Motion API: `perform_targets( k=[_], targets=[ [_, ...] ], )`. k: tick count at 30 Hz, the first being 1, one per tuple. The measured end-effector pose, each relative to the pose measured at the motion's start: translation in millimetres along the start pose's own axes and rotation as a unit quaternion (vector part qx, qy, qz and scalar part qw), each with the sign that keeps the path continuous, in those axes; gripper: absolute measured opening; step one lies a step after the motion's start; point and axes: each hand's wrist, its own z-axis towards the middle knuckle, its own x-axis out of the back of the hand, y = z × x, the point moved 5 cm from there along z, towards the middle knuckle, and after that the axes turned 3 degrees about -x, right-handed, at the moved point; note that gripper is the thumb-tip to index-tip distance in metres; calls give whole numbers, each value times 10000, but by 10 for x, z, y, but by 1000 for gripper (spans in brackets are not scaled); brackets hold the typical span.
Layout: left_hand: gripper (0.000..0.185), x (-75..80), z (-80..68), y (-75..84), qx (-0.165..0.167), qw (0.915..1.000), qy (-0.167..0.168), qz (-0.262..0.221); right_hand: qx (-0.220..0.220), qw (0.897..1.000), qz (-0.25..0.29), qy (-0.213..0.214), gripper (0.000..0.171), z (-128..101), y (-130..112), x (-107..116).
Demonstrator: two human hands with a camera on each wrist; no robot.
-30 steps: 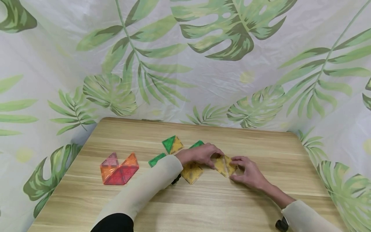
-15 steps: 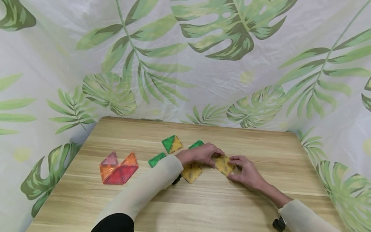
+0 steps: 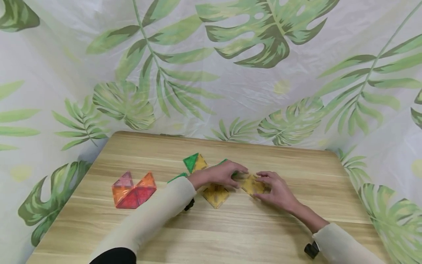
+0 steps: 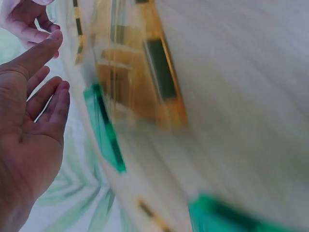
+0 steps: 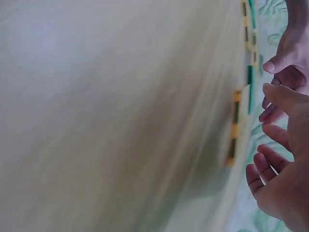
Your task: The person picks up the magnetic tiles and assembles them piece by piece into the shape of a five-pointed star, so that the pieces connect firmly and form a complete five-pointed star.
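Two yellow translucent triangular magnetic tiles point(image 3: 251, 186) lie edge to edge on the table between my hands. My left hand point(image 3: 225, 173) hovers at their left side, fingers loosely bent and holding nothing. In the left wrist view its fingers point(image 4: 48, 104) are apart from the tiles. My right hand point(image 3: 277, 191) is at the right side of the pair, thumb and fingers spread. No tile is between its fingers point(image 5: 273, 157) in the right wrist view. Below the left hand lies another yellow tile pair point(image 3: 215, 197). A green tile point(image 3: 224, 161) behind that hand is partly hidden.
A green tile point(image 3: 191, 162) and a yellow tile point(image 3: 200, 163) lie joined toward the back. The left sleeve partly covers another green tile point(image 3: 178, 177). Farther left, several red, orange and pink tiles point(image 3: 136, 196) form a group on the wooden table point(image 3: 230, 234).
The two yellow tiles between my hands, apart at first, have come together. My left hand has since drawn slightly left, away from them, and the right hand's fingers have loosened.
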Motion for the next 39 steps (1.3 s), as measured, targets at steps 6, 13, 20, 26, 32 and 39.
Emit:
perform_targets(
  k=[6,13,20,26,32,39],
  targets=[
    [60,259,-403,-25,231,9994,252,-13,247,9986,447,-160,45,196,-323,-75],
    [52,551,-896,2,71,9979,558,317,421,9945,699,-650,46,461,-747,-321],
    [47,765,-1451,-94,405,9944,781,591,721,9844,663,-1462,54,707,-1192,-649],
    [45,853,-1927,-242,740,9896,1027,689,954,9777,703,-1736,56,906,-1546,-899],
    [45,867,-2455,-427,1146,9818,1316,750,1146,9733,440,-1938,57,1060,-1846,-1137],
    [54,845,-2918,-618,1390,9776,1397,736,1325,9697,177,-2046,60,1199,-2082,-1425]
  ],
)
